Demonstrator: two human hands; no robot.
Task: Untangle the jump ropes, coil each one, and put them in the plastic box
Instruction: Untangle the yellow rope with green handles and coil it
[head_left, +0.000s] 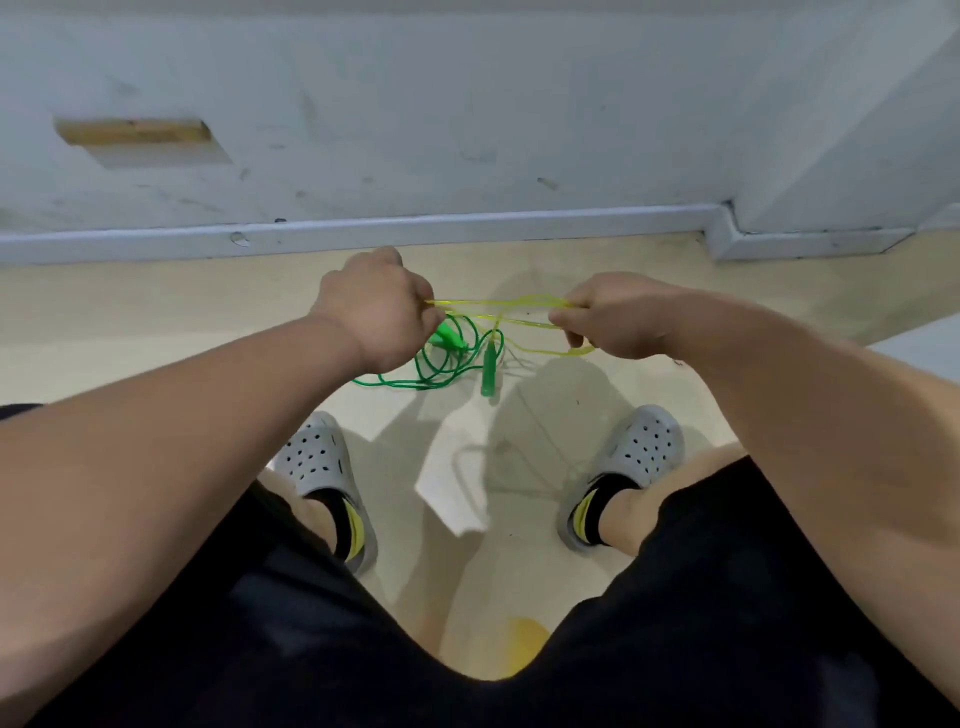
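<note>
Your left hand (376, 306) and right hand (618, 317) each grip the yellow rope (498, 302), its strands stretched side to side between them above the floor (156, 322), while the green rope (441, 366) lies looped just below, nearer your left hand, where the two appear to cross.

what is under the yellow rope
Under the yellow rope, stretched between left hand and right hand, the green rope lies looped on the floor. The left hand covers part of it.
</note>
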